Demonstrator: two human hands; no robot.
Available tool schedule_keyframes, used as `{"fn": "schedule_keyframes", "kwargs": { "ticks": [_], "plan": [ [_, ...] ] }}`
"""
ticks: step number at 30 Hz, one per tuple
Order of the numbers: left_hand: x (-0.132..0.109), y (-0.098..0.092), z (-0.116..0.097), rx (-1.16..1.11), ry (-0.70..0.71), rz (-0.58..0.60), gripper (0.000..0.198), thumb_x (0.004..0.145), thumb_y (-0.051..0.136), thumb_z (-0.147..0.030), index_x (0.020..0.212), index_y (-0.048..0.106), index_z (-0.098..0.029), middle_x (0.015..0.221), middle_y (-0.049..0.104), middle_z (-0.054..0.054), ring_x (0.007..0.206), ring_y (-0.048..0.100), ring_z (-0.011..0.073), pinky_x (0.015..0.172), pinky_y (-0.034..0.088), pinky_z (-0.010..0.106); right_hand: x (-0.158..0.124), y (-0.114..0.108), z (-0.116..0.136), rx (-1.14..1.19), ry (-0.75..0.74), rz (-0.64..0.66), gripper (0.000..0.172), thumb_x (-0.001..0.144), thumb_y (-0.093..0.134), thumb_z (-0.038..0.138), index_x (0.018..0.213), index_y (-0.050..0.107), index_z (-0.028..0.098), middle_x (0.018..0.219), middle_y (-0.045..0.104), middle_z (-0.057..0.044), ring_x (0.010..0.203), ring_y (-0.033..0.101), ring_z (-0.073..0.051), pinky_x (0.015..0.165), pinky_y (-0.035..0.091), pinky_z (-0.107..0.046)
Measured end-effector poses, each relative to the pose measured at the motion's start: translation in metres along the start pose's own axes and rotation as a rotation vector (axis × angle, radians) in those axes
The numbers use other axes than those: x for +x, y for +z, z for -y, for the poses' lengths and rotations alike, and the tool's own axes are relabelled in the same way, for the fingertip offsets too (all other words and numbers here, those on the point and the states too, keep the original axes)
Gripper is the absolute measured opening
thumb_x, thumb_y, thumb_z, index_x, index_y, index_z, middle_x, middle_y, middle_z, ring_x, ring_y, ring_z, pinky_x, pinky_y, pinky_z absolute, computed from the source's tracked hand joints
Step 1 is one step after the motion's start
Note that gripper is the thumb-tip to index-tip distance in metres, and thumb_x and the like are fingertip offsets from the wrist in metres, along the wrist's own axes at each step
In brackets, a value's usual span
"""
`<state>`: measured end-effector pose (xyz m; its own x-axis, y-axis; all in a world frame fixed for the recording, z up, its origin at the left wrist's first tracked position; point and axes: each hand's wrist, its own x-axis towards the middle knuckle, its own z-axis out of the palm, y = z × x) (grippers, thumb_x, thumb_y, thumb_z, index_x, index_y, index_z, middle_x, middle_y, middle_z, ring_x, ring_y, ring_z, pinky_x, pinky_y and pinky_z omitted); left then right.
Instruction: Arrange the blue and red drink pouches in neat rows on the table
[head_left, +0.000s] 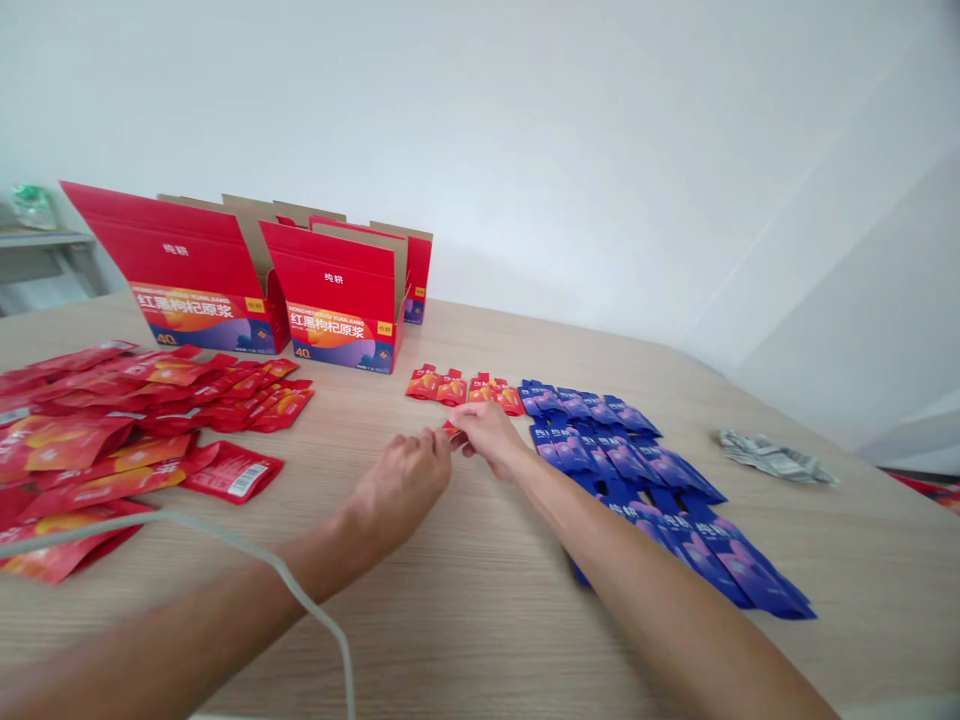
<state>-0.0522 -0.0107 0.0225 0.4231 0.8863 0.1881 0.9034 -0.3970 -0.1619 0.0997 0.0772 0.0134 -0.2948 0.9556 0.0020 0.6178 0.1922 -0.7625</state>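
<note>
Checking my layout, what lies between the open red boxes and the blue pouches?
In the head view, a row of red pouches lies between the boxes and the blue pouches.

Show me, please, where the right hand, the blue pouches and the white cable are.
Right hand [487,432]: head view, its middle.
Blue pouches [627,456]: head view, a middle-row pouch's front.
White cable [276,563]: head view, its curved middle.

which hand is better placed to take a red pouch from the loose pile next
Probably the left hand: it is nearer the loose red pile, while the right hand is farther off, nearer the blue pouches.
</note>
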Motion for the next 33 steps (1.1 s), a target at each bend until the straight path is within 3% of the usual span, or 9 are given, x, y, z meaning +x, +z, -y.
{"fn": "schedule_keyframes", "kwargs": {
  "ticks": [2,4,8,12,17,21,23,27,33],
  "plan": [
    [0.004,0.011,-0.026,-0.056,0.086,-0.015,0.045,0.096,0.043,0.002,0.135,0.067,-0.004,0.116,0.077,0.024,0.101,0.080,0.0313,0.090,0.065,0.042,0.001,-0.011,-0.016,-0.010,0.038,-0.024,0.020,0.105,0.060,0.017,0.115,0.076,0.010,0.088,0.081,-0.010,0.065,0.074,-0.014,0.055,0.054,-0.021],
    [0.005,0.022,-0.038,-0.183,0.159,-0.023,0.043,0.099,0.052,-0.009,0.140,0.065,-0.006,0.127,0.075,0.025,0.111,0.078,0.0324,0.097,0.065,0.044,-0.001,-0.028,-0.033,-0.051,0.059,-0.045,0.016,0.098,0.069,0.012,0.111,0.078,0.011,0.086,0.081,-0.007,0.064,0.071,-0.013,0.058,0.054,-0.020],
    [0.013,0.041,-0.041,-0.407,0.295,-0.063,0.040,0.101,0.062,-0.021,0.141,0.066,-0.016,0.146,0.071,0.018,0.135,0.069,0.0298,0.116,0.057,0.041,-0.003,-0.070,-0.059,-0.199,0.063,-0.052,0.008,0.089,0.077,0.008,0.093,0.081,0.014,0.084,0.081,-0.005,0.074,0.074,-0.014,0.071,0.055,-0.021],
    [0.038,0.053,-0.048,-0.441,0.328,-0.062,0.030,0.107,0.055,-0.017,0.132,0.072,-0.017,0.138,0.076,0.014,0.128,0.072,0.0268,0.116,0.056,0.039,0.007,-0.096,-0.070,-0.363,0.054,-0.068,0.010,0.087,0.079,0.008,0.088,0.083,0.016,0.085,0.082,-0.005,0.081,0.076,-0.017,0.080,0.057,-0.024],
    [0.064,0.060,-0.062,-0.417,0.301,-0.085,0.026,0.110,0.053,-0.020,0.127,0.072,-0.016,0.127,0.078,0.014,0.119,0.071,0.0297,0.111,0.057,0.045,0.020,-0.099,-0.076,-0.522,0.055,-0.079,0.013,0.092,0.075,0.010,0.098,0.085,0.016,0.098,0.084,-0.008,0.091,0.080,-0.018,0.086,0.058,-0.024],
    [0.068,0.065,-0.063,-0.403,0.270,-0.092,0.027,0.111,0.050,-0.020,0.127,0.071,-0.016,0.129,0.076,0.015,0.122,0.069,0.0317,0.110,0.056,0.049,0.019,-0.100,-0.072,-0.641,0.035,-0.054,0.021,0.096,0.072,0.012,0.112,0.084,0.018,0.107,0.085,-0.008,0.101,0.080,-0.019,0.092,0.057,-0.025],
    [0.068,0.068,-0.062,-0.405,0.260,-0.090,0.027,0.111,0.052,-0.022,0.130,0.070,-0.017,0.133,0.074,0.014,0.126,0.068,0.0323,0.111,0.055,0.049,0.013,-0.105,-0.064,-0.712,0.008,-0.020,0.020,0.097,0.069,0.011,0.109,0.083,0.018,0.108,0.084,-0.010,0.106,0.079,-0.021,0.096,0.056,-0.027],
    [0.072,0.072,-0.061,-0.418,0.262,-0.088,0.029,0.110,0.052,-0.020,0.133,0.070,-0.018,0.136,0.073,0.014,0.130,0.067,0.0321,0.114,0.054,0.049,-0.010,-0.113,-0.043,-0.826,-0.092,0.121,0.020,0.100,0.064,0.014,0.094,0.082,0.018,0.098,0.082,-0.013,0.105,0.078,-0.027,0.097,0.052,-0.032],
    [0.078,0.073,-0.064,-0.450,0.257,-0.117,0.034,0.109,0.052,-0.019,0.139,0.069,-0.018,0.139,0.073,0.018,0.131,0.069,0.0326,0.114,0.056,0.053,-0.036,-0.101,-0.029,-0.863,-0.177,0.329,0.025,0.103,0.059,0.012,0.096,0.082,0.017,0.102,0.082,-0.013,0.094,0.077,-0.024,0.083,0.049,-0.028]
  ]
}}
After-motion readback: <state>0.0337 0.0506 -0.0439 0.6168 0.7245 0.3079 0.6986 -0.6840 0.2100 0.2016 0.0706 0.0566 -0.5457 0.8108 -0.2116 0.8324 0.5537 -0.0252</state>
